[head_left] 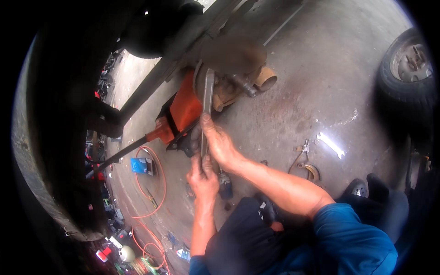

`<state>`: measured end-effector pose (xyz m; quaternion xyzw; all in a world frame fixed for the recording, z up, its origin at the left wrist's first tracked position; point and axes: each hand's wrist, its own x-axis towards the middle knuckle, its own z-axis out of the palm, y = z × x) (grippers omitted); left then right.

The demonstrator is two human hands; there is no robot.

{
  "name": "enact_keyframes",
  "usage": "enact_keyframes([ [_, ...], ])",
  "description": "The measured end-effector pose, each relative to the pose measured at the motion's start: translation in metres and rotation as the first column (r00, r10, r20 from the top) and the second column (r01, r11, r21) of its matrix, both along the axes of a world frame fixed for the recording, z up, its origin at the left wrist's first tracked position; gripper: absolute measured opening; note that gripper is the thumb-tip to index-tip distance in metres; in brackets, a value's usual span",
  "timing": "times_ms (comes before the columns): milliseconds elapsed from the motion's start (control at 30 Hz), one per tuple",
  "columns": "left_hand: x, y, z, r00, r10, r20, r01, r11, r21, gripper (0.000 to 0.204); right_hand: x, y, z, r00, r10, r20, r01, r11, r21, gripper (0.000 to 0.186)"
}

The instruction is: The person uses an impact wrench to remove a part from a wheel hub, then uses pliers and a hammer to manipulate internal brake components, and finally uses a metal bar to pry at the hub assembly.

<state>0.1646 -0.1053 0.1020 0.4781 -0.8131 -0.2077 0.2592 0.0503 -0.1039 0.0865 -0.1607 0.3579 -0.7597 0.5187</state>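
Note:
A long silver metal bar (208, 94), perhaps a wrench or pry bar, is held in both my hands. My left hand (202, 178) is closed around its lower end. My right hand (219, 141) grips it higher up, with the thumb along the bar. The bar's upper end rests by a dirty, rusty wheel hub assembly (222, 98) under the vehicle, where its contact point is blurred. Close to the bar on the left stands an orange-red floor jack (185, 107) with a long dark handle (123, 153).
On the concrete floor at right lie a shiny wrench (330, 145) and a curved rusty piece (312, 171). A wheel with tyre (410, 68) is at far right. An orange hose (163, 183) curls beside a blue box (142, 166). A dark clog (357, 187) shows at lower right.

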Motion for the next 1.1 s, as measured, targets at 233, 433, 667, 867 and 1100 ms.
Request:
enact_keyframes([
  [233,-0.055,-0.003,0.064,0.947,-0.146,0.286,0.186,0.976,-0.117,0.029,-0.045,0.003,0.042,0.911,-0.095,0.402,0.119,0.992,-0.035,0.07],
  [433,-0.019,0.006,0.058,0.959,-0.218,0.18,0.232,0.971,-0.058,0.035,-0.037,0.009,0.032,0.926,-0.029,0.377,0.078,0.99,-0.115,0.073],
  [667,-0.034,0.032,0.092,0.832,-0.281,-0.478,0.322,0.947,0.003,0.022,-0.059,0.014,0.057,0.873,-0.037,0.486,0.111,0.986,-0.124,0.05],
  [867,-0.032,0.044,0.102,0.785,-0.265,-0.56,0.3,0.953,-0.031,0.017,-0.055,0.017,0.07,0.936,-0.017,0.352,0.062,0.991,-0.116,0.05],
  [1100,-0.064,0.033,0.114,0.748,-0.066,-0.66,0.238,0.956,0.174,0.017,-0.061,0.001,0.066,0.879,-0.154,0.452,0.194,0.98,-0.044,0.047],
])
